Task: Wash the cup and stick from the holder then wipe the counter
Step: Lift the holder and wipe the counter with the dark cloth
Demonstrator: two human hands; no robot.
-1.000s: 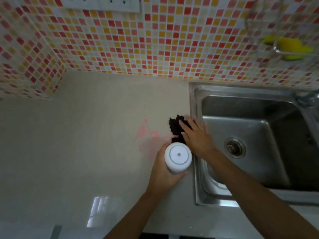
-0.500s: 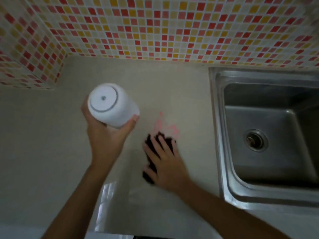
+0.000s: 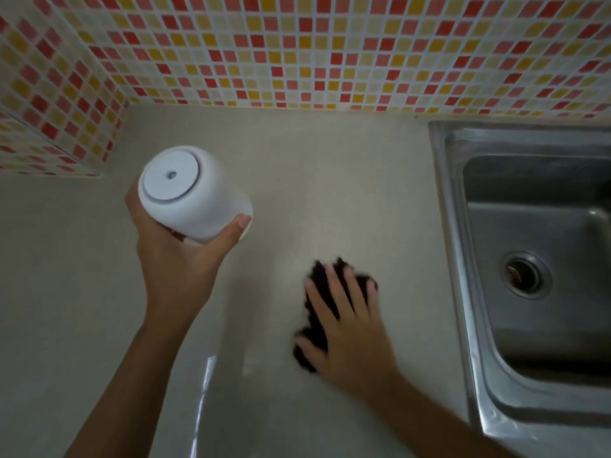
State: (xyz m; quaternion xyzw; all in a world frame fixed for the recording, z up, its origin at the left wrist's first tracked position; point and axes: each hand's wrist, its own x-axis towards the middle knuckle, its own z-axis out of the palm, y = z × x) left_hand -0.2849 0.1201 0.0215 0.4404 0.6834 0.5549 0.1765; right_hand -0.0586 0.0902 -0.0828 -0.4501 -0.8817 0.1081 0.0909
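My left hand (image 3: pixel 175 259) grips a white cylindrical holder (image 3: pixel 191 196) above the counter, its flat round end with a small centre hole turned up toward me. My right hand (image 3: pixel 350 328) lies flat with fingers spread, pressing a dark cloth (image 3: pixel 317 312) onto the beige counter (image 3: pixel 314 180) left of the sink. Most of the cloth is hidden under the palm. No cup or stick shows in this view.
A steel sink (image 3: pixel 456 259) with a round drain (image 3: pixel 525 276) fills the right side. The red, orange and yellow mosaic tile wall (image 3: pixel 297 51) runs along the back and wraps the left corner. A shiny reflection streak (image 3: pixel 205 385) marks the counter near me.
The holder was lifted from beside the sink up and to the left. My right hand slid the cloth left from the sink edge over the pink stain, which no longer shows.
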